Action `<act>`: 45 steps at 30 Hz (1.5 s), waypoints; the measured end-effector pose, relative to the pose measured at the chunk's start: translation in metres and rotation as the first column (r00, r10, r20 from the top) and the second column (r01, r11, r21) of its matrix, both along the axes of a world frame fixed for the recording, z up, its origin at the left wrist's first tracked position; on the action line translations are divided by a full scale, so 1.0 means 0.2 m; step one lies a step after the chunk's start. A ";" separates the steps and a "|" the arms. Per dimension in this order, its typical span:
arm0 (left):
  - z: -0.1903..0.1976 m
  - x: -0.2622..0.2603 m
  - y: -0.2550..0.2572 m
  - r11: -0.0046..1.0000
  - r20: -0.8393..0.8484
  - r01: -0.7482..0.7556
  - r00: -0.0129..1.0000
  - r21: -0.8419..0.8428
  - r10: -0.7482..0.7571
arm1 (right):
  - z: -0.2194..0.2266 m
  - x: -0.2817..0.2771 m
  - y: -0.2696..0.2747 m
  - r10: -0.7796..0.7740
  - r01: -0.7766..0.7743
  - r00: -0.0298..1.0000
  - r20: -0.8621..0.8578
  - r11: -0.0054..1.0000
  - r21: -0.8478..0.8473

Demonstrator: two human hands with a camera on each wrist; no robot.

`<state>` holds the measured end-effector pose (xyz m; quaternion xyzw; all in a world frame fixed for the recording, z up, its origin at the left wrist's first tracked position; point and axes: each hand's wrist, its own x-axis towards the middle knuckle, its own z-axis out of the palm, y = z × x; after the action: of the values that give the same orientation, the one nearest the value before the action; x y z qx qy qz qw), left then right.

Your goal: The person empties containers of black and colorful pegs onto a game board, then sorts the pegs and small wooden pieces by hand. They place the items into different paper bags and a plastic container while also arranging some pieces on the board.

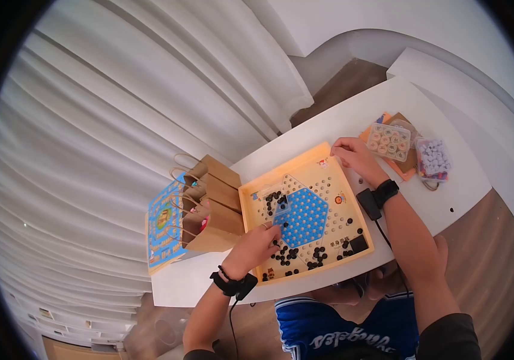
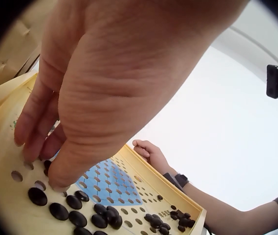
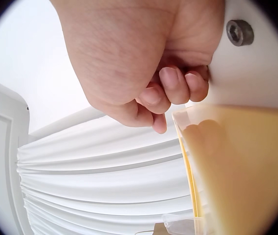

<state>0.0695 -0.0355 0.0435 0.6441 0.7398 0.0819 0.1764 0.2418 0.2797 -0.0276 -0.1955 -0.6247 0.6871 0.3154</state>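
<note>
A shallow wooden game box [image 1: 302, 269] lies on the table, its board printed with holes and a blue hexagon [image 1: 308, 217]. My left hand [image 1: 253, 247] reaches down over the near-left part of the board. Its thumb and fingers pinch a black game piece [image 2: 47, 166], partly hidden by the thumb. Several loose black pieces [image 2: 75, 201] lie beside the thumb tip, and more are scattered along the near side. At the far right corner of the box, my right hand [image 1: 353, 156] rests by the rim with loosely curled fingers and holds nothing.
Brown paper bags [image 1: 216, 219] stand left of the box, before a blue printed board [image 1: 164, 219]. To the right are a clear case of round wooden pieces [image 1: 388, 141] and a box of white beads [image 1: 433, 159]. A metal bolt-like piece [image 3: 240, 33] sits near my right hand.
</note>
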 end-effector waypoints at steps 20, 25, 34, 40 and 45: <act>-0.04 0.01 0.01 0.999 0.122 -0.001 0.993 0.052 -0.005 | 0.00 0.00 0.00 0.010 -0.010 1.000 -0.005 1.000 -0.008; -0.05 -0.03 0.02 1.000 0.146 0.001 0.989 0.025 -0.004 | 0.02 0.01 -0.01 0.007 -0.007 1.000 0.010 1.000 0.000; 0.09 -0.12 0.20 0.910 0.095 -0.163 0.986 0.381 0.136 | 0.01 0.00 0.00 0.020 -0.020 1.000 -0.006 1.000 -0.017; 0.05 -0.04 0.19 0.914 -0.062 -0.099 0.989 0.393 0.134 | 0.02 0.01 -0.01 0.022 -0.024 0.999 -0.028 0.999 -0.041; -0.03 0.02 0.14 0.985 0.008 0.006 1.000 0.174 -0.008 | 0.00 0.00 0.00 0.005 -0.005 1.000 0.000 1.000 -0.018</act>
<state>0.0730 -0.0071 0.0377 0.6593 0.7267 0.1485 0.1231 0.2409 0.2790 -0.0284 -0.1966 -0.6191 0.6933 0.3120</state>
